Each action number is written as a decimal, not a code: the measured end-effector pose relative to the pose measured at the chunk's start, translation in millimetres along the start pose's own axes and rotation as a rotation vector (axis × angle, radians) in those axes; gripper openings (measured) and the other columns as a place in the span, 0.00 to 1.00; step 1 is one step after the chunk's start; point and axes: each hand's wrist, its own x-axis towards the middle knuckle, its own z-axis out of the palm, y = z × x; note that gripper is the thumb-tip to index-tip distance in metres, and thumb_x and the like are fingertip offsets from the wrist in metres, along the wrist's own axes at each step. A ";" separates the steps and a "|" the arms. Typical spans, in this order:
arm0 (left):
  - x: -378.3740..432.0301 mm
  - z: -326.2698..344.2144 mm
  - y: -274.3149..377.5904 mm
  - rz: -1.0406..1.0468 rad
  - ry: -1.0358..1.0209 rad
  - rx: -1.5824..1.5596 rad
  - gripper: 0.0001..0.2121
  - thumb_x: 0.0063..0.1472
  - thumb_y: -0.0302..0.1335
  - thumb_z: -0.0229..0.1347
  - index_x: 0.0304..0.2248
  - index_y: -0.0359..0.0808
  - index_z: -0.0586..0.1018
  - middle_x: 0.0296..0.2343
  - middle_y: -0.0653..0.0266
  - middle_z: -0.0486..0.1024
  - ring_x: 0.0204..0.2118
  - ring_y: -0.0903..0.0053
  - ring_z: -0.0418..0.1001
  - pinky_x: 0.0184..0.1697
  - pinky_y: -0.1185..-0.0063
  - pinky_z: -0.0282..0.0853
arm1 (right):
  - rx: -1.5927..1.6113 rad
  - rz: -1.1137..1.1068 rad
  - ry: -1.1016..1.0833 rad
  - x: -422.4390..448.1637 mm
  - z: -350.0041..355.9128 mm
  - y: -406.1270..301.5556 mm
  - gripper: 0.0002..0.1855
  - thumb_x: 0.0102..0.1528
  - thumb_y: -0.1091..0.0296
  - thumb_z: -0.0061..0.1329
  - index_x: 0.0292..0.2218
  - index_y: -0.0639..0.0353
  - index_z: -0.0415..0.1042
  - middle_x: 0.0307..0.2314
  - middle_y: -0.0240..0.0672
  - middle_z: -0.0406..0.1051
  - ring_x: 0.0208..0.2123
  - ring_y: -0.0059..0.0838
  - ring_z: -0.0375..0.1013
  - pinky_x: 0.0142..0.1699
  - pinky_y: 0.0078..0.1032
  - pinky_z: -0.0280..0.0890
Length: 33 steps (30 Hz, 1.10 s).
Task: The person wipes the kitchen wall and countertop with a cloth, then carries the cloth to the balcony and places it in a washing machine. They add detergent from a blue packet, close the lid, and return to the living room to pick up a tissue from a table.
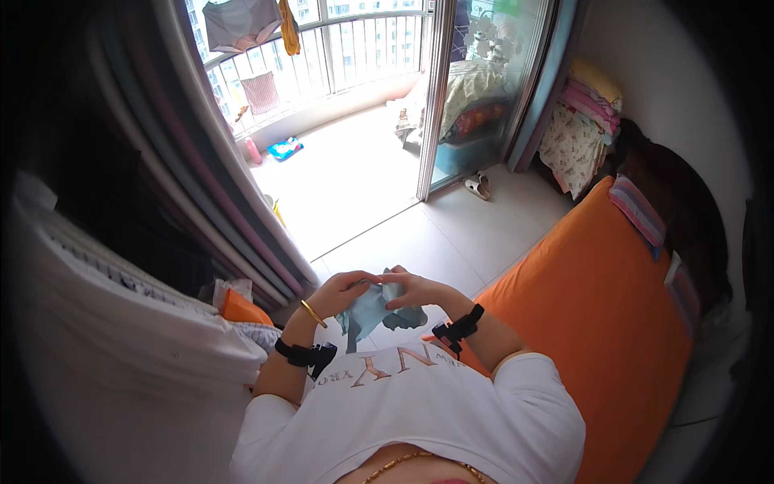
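A pale blue-green cloth garment [367, 311] hangs in folds in front of my chest, held up by both hands. My left hand [346, 291], with a gold bangle at the wrist, grips its upper edge from the left. From the right, my right hand [417, 288] pinches a bunched part of the same cloth between thumb and fingers. The two hands nearly meet at the fingertips. A darker fold of the cloth droops below my right hand. The garment's exact kind is hard to tell.
An orange-covered bed [592, 314] is on the right, with striped pillows [638, 209]. Long curtains [242, 199] hang at the left. Ahead, a sliding glass door [429, 109] opens to a balcony with hanging laundry [242, 24]. Slippers [478, 187] lie on the tiled floor near folded bedding [580, 127].
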 end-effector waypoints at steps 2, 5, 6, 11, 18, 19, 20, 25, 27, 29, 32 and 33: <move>50.1 -39.8 -15.4 0.009 -0.113 0.004 0.11 0.62 0.22 0.45 0.42 0.35 0.76 0.33 0.64 0.75 0.34 0.81 0.71 0.40 0.84 0.69 | -0.044 -0.051 0.038 38.4 -29.5 1.1 0.34 0.44 0.60 0.59 0.52 0.48 0.65 0.47 0.43 0.55 0.51 0.43 0.58 0.54 0.33 0.59; 123.7 -90.9 -29.8 0.078 -0.149 0.018 0.10 0.61 0.21 0.46 0.41 0.35 0.76 0.32 0.64 0.75 0.33 0.82 0.71 0.39 0.85 0.68 | 0.118 -0.095 0.103 97.8 -79.0 19.1 0.24 0.43 0.63 0.60 0.43 0.54 0.72 0.45 0.40 0.54 0.49 0.40 0.58 0.52 0.30 0.60; 146.5 -107.3 -34.1 0.095 -0.154 0.031 0.10 0.61 0.21 0.46 0.40 0.35 0.76 0.32 0.64 0.75 0.33 0.82 0.71 0.39 0.85 0.68 | 0.142 -0.107 0.108 118.2 -95.5 27.5 0.21 0.43 0.63 0.60 0.40 0.55 0.73 0.44 0.40 0.55 0.48 0.39 0.58 0.52 0.29 0.60; 265.2 -204.1 -57.7 0.054 -0.073 0.044 0.10 0.61 0.20 0.46 0.39 0.34 0.76 0.31 0.65 0.75 0.33 0.82 0.71 0.39 0.83 0.69 | 0.083 -0.081 0.097 221.8 -190.3 52.6 0.16 0.44 0.61 0.59 0.32 0.60 0.72 0.42 0.37 0.57 0.45 0.33 0.60 0.48 0.27 0.60; 413.4 -330.9 -92.3 0.042 0.041 0.137 0.09 0.61 0.22 0.47 0.39 0.35 0.77 0.30 0.64 0.76 0.33 0.80 0.73 0.39 0.83 0.69 | 0.046 -0.008 0.021 378.6 -333.5 98.8 0.15 0.47 0.63 0.56 0.35 0.60 0.72 0.30 0.35 0.68 0.34 0.26 0.67 0.41 0.23 0.62; 435.6 -347.2 -95.4 0.045 0.054 0.141 0.09 0.61 0.21 0.47 0.39 0.35 0.77 0.30 0.64 0.76 0.33 0.80 0.73 0.39 0.83 0.69 | 0.077 0.023 0.016 403.0 -354.3 102.8 0.15 0.47 0.63 0.55 0.36 0.60 0.72 0.28 0.35 0.69 0.32 0.25 0.68 0.40 0.23 0.63; 454.6 -360.4 -97.2 0.055 0.076 0.140 0.09 0.61 0.21 0.47 0.39 0.35 0.77 0.30 0.64 0.76 0.33 0.80 0.73 0.39 0.83 0.69 | 0.095 0.056 0.007 424.1 -374.4 105.3 0.15 0.47 0.64 0.55 0.36 0.60 0.72 0.26 0.34 0.70 0.30 0.25 0.69 0.38 0.23 0.63; 546.6 -451.6 -127.2 0.062 0.217 0.111 0.08 0.60 0.20 0.49 0.38 0.34 0.77 0.29 0.63 0.76 0.32 0.80 0.73 0.38 0.83 0.68 | 0.013 -0.049 0.044 537.0 -460.8 123.3 0.12 0.47 0.65 0.53 0.34 0.61 0.73 0.23 0.34 0.70 0.27 0.26 0.68 0.34 0.23 0.63; 578.2 -486.7 -142.4 0.074 0.260 0.191 0.08 0.60 0.20 0.49 0.38 0.34 0.77 0.29 0.63 0.76 0.32 0.79 0.73 0.37 0.83 0.68 | -0.124 -0.078 0.074 579.5 -489.5 139.9 0.12 0.47 0.64 0.54 0.32 0.61 0.73 0.24 0.35 0.68 0.28 0.28 0.68 0.35 0.24 0.63; 619.4 -526.1 -163.9 0.086 0.269 0.224 0.08 0.60 0.21 0.50 0.38 0.34 0.78 0.29 0.63 0.76 0.30 0.79 0.72 0.35 0.83 0.68 | -0.214 -0.090 0.086 624.1 -524.7 158.5 0.12 0.47 0.61 0.55 0.29 0.60 0.73 0.27 0.36 0.66 0.29 0.31 0.67 0.36 0.25 0.63; 680.9 -590.8 -198.4 0.068 0.222 0.232 0.07 0.60 0.22 0.51 0.37 0.34 0.78 0.27 0.63 0.75 0.27 0.79 0.71 0.32 0.82 0.67 | -0.260 -0.047 0.169 682.0 -571.8 177.5 0.13 0.47 0.59 0.56 0.26 0.61 0.71 0.26 0.36 0.66 0.29 0.31 0.67 0.35 0.25 0.62; 697.7 -613.7 -205.2 0.054 0.211 0.237 0.06 0.59 0.23 0.51 0.36 0.34 0.78 0.26 0.63 0.75 0.26 0.79 0.71 0.31 0.82 0.67 | -0.241 -0.090 0.187 703.7 -586.5 184.0 0.13 0.46 0.61 0.56 0.26 0.60 0.70 0.25 0.35 0.66 0.29 0.30 0.67 0.34 0.25 0.62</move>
